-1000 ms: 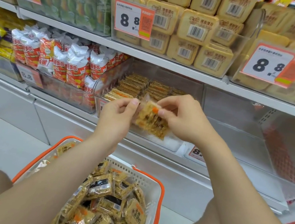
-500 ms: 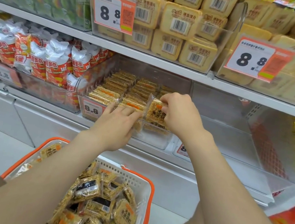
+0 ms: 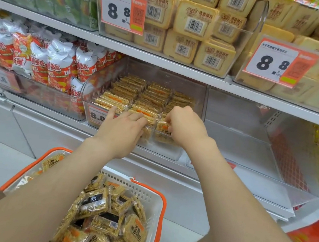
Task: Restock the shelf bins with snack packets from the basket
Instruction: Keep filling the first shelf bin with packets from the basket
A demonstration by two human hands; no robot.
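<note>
A packet (image 3: 162,129) goes into the front right corner of the clear bin (image 3: 178,155), pinched in the right hand (image 3: 182,126). The left hand (image 3: 122,128) lies flat and open, fingers pressing the front row, gripping nothing. Rows already fill the bin's back; the basket (image 3: 160,205) below remains heaped, so much restocking looks left. The right fingertips are hidden, and the arms cover part of the basket.

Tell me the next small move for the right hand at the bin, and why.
Probably let go and pull back toward the basket. The right hand is pinching a snack packet that already stands at the front of the clear bin, beside the rows the left hand steadies, and the basket holds many more packets.
</note>
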